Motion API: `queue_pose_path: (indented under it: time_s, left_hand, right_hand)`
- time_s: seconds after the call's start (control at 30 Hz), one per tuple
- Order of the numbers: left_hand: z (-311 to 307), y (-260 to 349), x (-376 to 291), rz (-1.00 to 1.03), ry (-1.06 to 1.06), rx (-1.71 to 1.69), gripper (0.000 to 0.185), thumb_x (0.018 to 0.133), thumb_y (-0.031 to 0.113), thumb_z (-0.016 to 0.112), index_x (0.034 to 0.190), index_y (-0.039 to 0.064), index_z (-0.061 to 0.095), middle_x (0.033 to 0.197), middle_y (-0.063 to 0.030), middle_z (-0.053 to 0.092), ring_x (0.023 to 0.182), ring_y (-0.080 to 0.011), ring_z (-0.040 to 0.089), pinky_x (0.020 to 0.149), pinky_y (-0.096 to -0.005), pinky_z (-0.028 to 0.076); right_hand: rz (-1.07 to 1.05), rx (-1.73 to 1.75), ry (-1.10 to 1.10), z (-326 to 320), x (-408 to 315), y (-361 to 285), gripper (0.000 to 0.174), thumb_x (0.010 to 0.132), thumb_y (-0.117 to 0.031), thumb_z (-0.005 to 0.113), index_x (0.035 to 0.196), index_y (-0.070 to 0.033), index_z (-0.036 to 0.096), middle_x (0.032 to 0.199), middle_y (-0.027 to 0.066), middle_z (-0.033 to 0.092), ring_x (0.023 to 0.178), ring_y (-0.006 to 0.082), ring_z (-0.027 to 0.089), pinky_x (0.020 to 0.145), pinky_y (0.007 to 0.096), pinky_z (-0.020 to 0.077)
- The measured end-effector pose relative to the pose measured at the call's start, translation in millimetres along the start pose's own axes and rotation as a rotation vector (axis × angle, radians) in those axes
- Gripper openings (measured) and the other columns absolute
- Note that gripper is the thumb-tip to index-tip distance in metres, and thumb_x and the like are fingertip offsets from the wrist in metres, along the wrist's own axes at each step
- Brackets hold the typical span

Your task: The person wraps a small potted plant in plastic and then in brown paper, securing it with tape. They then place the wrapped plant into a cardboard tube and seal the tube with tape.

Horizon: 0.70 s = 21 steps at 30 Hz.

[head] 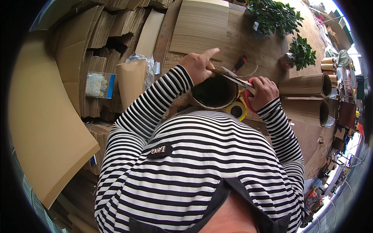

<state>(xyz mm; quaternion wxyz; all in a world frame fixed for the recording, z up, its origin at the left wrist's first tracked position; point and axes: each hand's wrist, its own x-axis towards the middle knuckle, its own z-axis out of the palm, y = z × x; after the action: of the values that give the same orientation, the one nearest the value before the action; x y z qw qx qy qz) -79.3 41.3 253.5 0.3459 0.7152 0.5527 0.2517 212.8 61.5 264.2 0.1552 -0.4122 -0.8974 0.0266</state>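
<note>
My right hand [263, 91] grips red-handled scissors [248, 89]. Their blades lie across the far rim of an upright corrugated cardboard tube [214, 107], close in front of my body. On the left side of that rim, my left hand [199, 65] pinches the cardboard edge, its index finger pointing outward. The tube's inside is dark, with some green showing faintly. A thin curved cardboard strip [253, 72] sticks out beyond the scissors. Beside the tube, at its lower right, is a roll of yellow tape [236, 110]. A black-and-red-handled tool [240, 63] lies just past the blades.
A stack of corrugated sheets [199, 26] lies ahead on the wooden table [243, 35]. Leafy potted plants [274, 17] and a smaller one [301, 52] stand at right. Two cardboard tubes [303, 86] lie nearer. Stacked cardboard [100, 29] and a large sheet [43, 116] flank my left.
</note>
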Motion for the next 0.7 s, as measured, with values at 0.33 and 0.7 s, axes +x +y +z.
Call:
queue_pose_path:
  time_s: [0.33, 0.7]
  left_hand:
    - [13, -11, -46, -0.043, 0.218, -0.048, 0.029, 0.093, 0.008, 0.069, 0.121, 0.004, 0.072, 0.116, -0.0173, 0.074, 0.107, -0.0307, 0.072, 0.096, -0.037, 0.057]
    - [15, -21, -37, -0.085, 0.209, -0.146, 0.027, 0.093, 0.017, 0.072, 0.117, 0.005, 0.074, 0.11, -0.0145, 0.076, 0.097, -0.0275, 0.074, 0.088, -0.0356, 0.06]
  right_hand:
    - [-0.021, 0.027, 0.034, 0, 2, 2, 0.021, 0.069, -0.02, 0.076, 0.085, -0.009, 0.068, 0.079, 0.01, 0.067, 0.077, 0.0324, 0.068, 0.071, 0.0432, 0.0551]
    - [-0.023, -0.022, 0.025, -3, -7, 11, 0.024, 0.067, -0.021, 0.077, 0.084, -0.009, 0.066, 0.077, 0.01, 0.064, 0.075, 0.0325, 0.066, 0.069, 0.043, 0.0539]
